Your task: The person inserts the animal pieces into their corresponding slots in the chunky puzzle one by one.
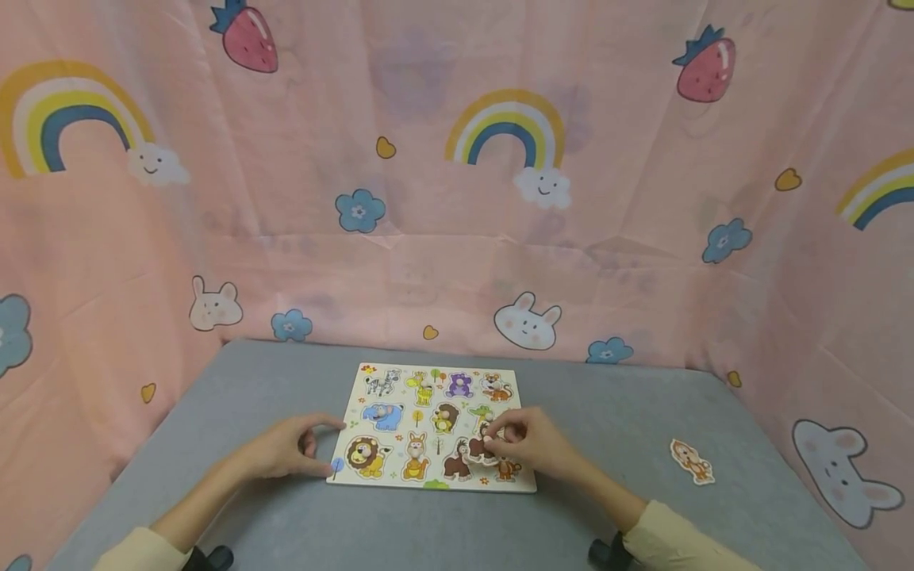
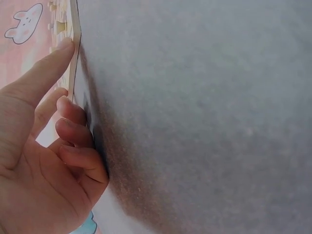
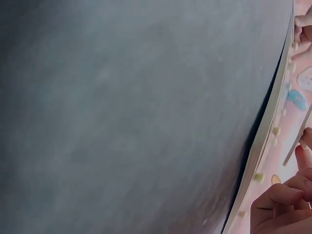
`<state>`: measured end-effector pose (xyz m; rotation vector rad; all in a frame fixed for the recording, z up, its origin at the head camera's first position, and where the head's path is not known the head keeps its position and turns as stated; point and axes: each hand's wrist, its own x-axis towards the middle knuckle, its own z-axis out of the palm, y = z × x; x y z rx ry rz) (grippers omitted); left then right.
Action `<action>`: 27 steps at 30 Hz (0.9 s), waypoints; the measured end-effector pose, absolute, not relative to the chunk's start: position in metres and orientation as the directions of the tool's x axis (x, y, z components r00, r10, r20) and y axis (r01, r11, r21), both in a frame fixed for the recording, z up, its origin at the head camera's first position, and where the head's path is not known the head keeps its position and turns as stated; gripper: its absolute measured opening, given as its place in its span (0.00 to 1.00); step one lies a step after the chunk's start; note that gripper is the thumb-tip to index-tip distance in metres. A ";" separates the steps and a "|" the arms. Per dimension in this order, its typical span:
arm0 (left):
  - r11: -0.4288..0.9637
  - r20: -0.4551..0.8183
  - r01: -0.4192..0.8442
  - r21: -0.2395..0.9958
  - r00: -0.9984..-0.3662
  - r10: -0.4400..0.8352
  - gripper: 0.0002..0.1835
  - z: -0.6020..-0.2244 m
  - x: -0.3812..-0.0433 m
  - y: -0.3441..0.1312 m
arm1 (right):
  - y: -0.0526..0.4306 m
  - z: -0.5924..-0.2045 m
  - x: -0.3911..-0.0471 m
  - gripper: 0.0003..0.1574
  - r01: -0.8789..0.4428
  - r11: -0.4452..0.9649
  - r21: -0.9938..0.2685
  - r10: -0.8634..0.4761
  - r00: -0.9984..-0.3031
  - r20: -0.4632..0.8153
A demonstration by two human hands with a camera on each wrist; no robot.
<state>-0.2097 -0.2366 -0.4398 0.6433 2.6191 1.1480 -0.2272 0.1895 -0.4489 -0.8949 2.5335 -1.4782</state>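
Observation:
A wooden animal puzzle board (image 1: 396, 480) lies on the grey table. My left hand (image 1: 289, 450) rests at its left side, thumb by the near corner and forefinger farther up the edge. In the left wrist view, a fingertip of the left hand (image 2: 39, 146) touches the board's rim (image 2: 74, 29), with other fingers bent. Over the board's near right part, my right hand (image 1: 531, 444) pinches a dark brown gorilla piece (image 1: 480, 450). The right wrist view shows this thin piece (image 3: 295, 141) tilted above the board, with the right hand (image 3: 282, 202) partly out of frame.
A loose orange and cream animal piece (image 1: 692, 461) lies on the table (image 1: 607, 444) to the right. Knobs (image 3: 258, 177) stick up from the board. A pink patterned cloth (image 1: 428, 262) hangs behind and at both sides.

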 end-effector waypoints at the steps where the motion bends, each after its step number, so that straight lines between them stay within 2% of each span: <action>1: 0.601 -0.017 0.307 0.738 -0.882 0.471 0.36 -0.440 -0.210 -0.237 | 0.188 -0.449 -0.227 0.03 -0.446 0.353 -0.822 -0.522 -0.823 0.223; 7: 0.608 -0.017 0.308 0.732 -0.884 0.468 0.35 -0.439 -0.209 -0.237 | 0.178 -0.449 -0.226 0.04 -0.463 0.308 -0.831 -0.544 -0.802 0.246; 27: 0.604 -0.009 0.326 0.728 -0.876 0.483 0.36 -0.439 -0.208 -0.237 | 0.157 -0.450 -0.223 0.03 -0.471 0.357 -0.807 -0.570 -0.794 0.211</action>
